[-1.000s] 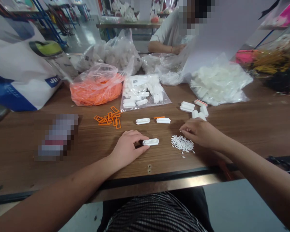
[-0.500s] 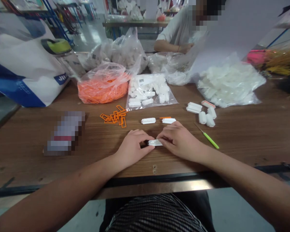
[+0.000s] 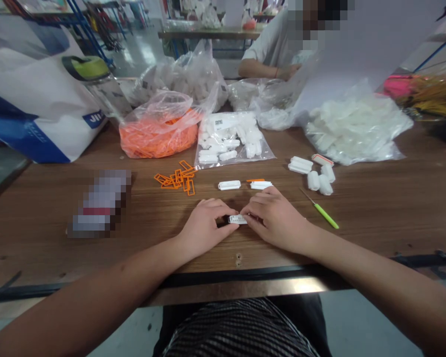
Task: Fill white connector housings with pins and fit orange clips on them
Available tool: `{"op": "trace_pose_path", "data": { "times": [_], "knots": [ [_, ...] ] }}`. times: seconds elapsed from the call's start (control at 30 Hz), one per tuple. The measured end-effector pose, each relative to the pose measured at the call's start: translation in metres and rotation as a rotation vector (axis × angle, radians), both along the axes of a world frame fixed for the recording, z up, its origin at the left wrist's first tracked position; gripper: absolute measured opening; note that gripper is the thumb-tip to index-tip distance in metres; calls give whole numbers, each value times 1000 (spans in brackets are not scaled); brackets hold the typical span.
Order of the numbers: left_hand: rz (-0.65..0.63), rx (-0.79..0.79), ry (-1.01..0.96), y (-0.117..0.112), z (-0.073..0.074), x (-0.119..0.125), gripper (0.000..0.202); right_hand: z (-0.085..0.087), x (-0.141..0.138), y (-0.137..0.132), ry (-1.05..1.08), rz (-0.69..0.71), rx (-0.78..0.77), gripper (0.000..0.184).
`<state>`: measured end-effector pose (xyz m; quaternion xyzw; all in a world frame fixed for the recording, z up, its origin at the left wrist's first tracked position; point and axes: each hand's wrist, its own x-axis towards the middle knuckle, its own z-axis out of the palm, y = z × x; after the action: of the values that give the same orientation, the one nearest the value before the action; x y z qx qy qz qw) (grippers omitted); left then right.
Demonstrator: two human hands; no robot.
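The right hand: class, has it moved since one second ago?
Yes. The right hand moved left across the table, from the pile of tiny white bits to the white connector held by the left hand.

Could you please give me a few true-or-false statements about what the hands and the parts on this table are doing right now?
1. Both hands, the left hand and the right hand, touch the small white connector. True.
2. The green-handled tool is held in the right hand. False: it lies on the table, right of that hand.
3. Loose orange clips lie in front of the bag of orange parts. True.
4. The small white connector sits inside a bag. False: it is on the table between the hands.
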<state>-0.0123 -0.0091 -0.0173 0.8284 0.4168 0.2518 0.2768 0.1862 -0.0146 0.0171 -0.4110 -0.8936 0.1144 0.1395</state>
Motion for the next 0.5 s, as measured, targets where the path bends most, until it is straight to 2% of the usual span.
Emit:
{"op": "trace_pose_path", "data": {
  "times": [0.17,0.37,0.5],
  "knots": [
    [4,11,-4,0,-1,0,14,3,1,0,-153,55,35,29],
    [-5,10,-14,0,-1,-1,15,1,9,-5,35,-4,73,26],
    [14,6,-23,0,0,0,14,-5,11,-11,4,42,163,23]
  ]
}}
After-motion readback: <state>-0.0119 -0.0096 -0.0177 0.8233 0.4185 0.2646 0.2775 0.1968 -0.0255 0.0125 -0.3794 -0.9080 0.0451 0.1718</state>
